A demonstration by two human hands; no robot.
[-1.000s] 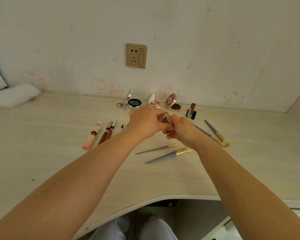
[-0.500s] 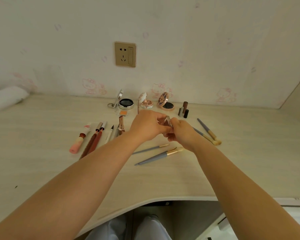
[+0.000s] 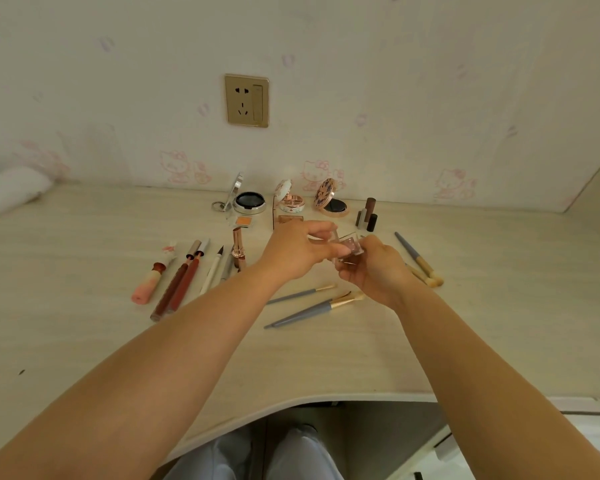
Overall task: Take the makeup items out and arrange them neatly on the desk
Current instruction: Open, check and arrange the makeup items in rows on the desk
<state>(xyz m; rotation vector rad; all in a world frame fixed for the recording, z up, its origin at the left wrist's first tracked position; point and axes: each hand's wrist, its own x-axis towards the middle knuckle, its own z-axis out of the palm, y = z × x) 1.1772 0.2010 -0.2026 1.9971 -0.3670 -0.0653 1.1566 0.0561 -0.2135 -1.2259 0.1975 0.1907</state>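
Case [image 3: 350, 247] now opened between hands.

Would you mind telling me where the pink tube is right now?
In the head view, the pink tube lies on the desk at the far left of the row, beside the two dark red sticks.

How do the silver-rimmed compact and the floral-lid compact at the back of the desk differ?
The silver-rimmed compact sits left of the floral-lid compact, nearer the wall socket.
Its rim is silver; the floral-lid compact's rim is gold or tan.
Its raised lid shows edge-on and looks plain silver; the floral-lid compact's lid faces the camera, showing a dark flower pattern.
Both are round, open, with dark insides, and rest on the desk by the wall.
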